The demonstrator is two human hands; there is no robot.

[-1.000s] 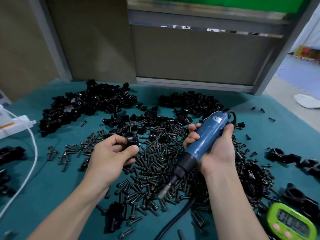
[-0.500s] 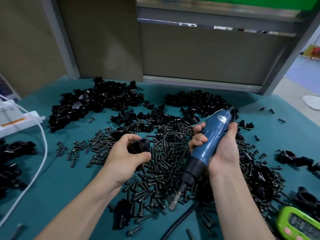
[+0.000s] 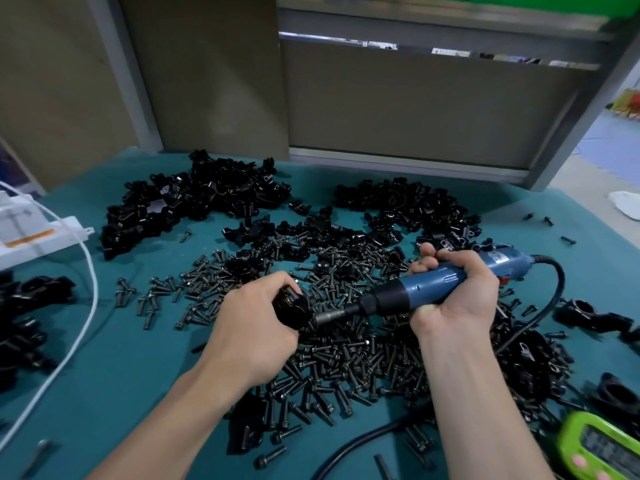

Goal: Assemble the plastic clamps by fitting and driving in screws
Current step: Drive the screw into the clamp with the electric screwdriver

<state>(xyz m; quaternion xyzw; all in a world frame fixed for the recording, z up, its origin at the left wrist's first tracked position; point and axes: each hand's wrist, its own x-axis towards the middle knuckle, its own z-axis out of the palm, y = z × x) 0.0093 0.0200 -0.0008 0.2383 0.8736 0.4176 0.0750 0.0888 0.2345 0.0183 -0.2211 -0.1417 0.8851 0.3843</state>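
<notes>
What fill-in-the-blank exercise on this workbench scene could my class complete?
1. The right hand grips a ____ electric screwdriver.
2. The left hand holds a clamp coloured ____.
3. The timer at the near right has a bright ____ case.
Missing words: blue; black; green.

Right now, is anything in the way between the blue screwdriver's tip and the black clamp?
No, nothing visible does. The left hand grips the clamp, the right hand grips the screwdriver, and its metal tip seems to touch the clamp's side. The loose screws lie underneath, not between them.
</notes>
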